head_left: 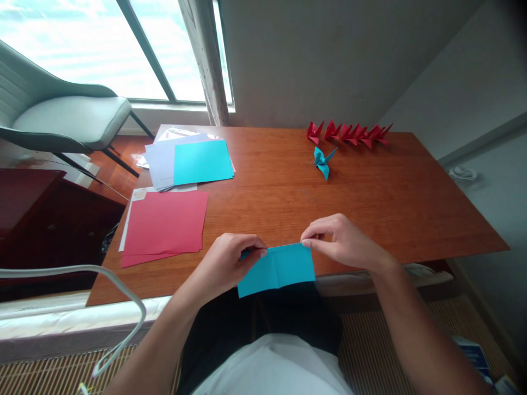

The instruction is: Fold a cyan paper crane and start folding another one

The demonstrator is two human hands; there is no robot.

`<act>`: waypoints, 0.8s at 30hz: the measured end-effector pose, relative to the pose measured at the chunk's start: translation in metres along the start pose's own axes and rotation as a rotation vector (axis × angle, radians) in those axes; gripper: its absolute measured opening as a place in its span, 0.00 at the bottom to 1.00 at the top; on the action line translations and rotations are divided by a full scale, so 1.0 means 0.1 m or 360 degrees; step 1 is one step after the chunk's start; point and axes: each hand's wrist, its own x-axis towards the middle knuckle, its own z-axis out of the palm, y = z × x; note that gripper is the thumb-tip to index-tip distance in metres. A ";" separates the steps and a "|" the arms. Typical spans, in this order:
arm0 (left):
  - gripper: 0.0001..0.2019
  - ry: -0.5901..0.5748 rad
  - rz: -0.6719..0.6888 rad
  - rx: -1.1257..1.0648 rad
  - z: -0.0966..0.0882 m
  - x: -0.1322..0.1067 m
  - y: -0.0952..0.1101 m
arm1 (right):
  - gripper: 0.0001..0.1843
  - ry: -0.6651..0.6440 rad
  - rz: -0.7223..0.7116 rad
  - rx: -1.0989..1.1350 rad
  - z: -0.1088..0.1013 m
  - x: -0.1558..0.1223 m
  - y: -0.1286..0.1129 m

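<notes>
A blue sheet of paper (284, 267), folded into a rectangle with a crease down its middle, is held up over the table's front edge. My left hand (230, 261) pinches its upper left part between thumb and fingers. At the upper right corner, my right hand (343, 241) grips it the same way. Beyond my hands stands a blue paper crane (323, 162). Behind that, several red paper cranes (349, 133) form a row near the table's back edge.
On the left of the wooden table (263, 203) lie red sheets (167, 222) and a stack topped by blue paper (201, 162). A white cable (123, 288) loops at the lower left. A chair (69, 118) stands by the window.
</notes>
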 end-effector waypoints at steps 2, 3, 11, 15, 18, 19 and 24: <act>0.09 -0.0029 -0.0037 0.0023 0.01 0.00 0.00 | 0.07 0.0056 -0.0028 -0.0041 0.00 -0.01 0.00; 0.09 -0.0036 -0.0055 0.0060 0.02 0.01 0.01 | 0.07 0.0067 -0.0051 -0.0069 0.01 -0.01 -0.01; 0.14 -0.0149 0.0103 0.0013 0.10 0.08 0.10 | 0.08 -0.0036 -0.0109 -0.0075 -0.01 -0.05 -0.04; 0.17 -0.0127 0.0025 -0.0204 -0.04 0.03 -0.01 | 0.09 0.0011 -0.0018 0.0002 -0.18 -0.14 0.08; 0.19 -0.0104 -0.0115 -0.0583 -0.10 -0.01 -0.07 | 0.11 0.0008 0.0051 0.0147 -0.21 -0.17 0.15; 0.19 -0.0063 -0.0187 -0.0726 -0.10 -0.02 -0.09 | 0.12 0.0007 0.0077 0.0217 -0.20 -0.17 0.16; 0.18 0.0293 -0.0471 -0.1374 0.03 -0.01 -0.16 | 0.13 0.0015 0.0253 0.0706 -0.08 -0.14 0.24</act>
